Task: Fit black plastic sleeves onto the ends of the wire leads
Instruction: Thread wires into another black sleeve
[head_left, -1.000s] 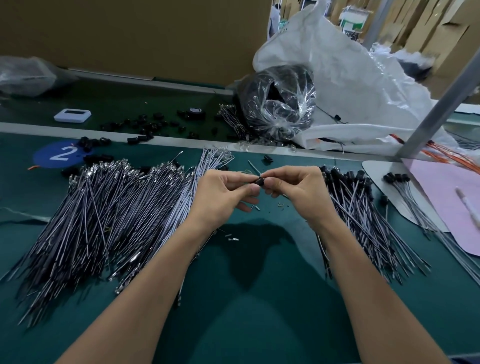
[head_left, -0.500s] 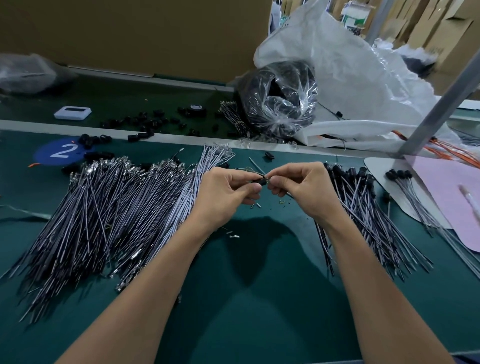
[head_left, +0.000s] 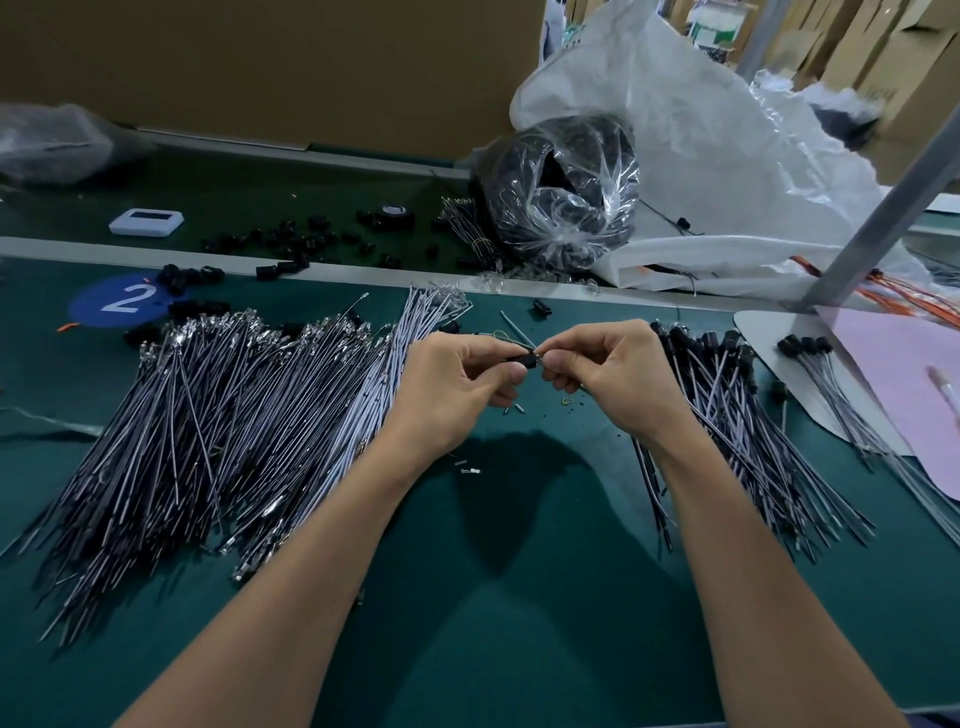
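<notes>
Little has moved in the last second: both hands stay raised together over the dark green bench mat (head_left: 519, 613), fingertips meeting at the same spot, with only a slight working of the fingers. The left hand (head_left: 457, 384) is turned palm inward, thumb on top and forefinger beneath, pinching a small black plastic sleeve (head_left: 525, 359); its other fingers curl loosely underneath. The right hand (head_left: 618, 379) faces it, knuckles up, thumb and forefinger nipped on the end of a thin grey wire lead (head_left: 540, 356), whose metal tip shows right at the mouth of the sleeve; the rest of the lead is hidden inside the hand. Both forearms run back toward the person, spread in a V. To the left of the grip a broad heap of bare grey wire leads (head_left: 234, 415) fans across the mat, and to its right lies a smaller heap of leads with black sleeves fitted (head_left: 727, 410). Beyond the grip, loose black sleeves (head_left: 291, 244) are scattered, and farther back sits a clear plastic bag of black parts (head_left: 561, 208).
</notes>
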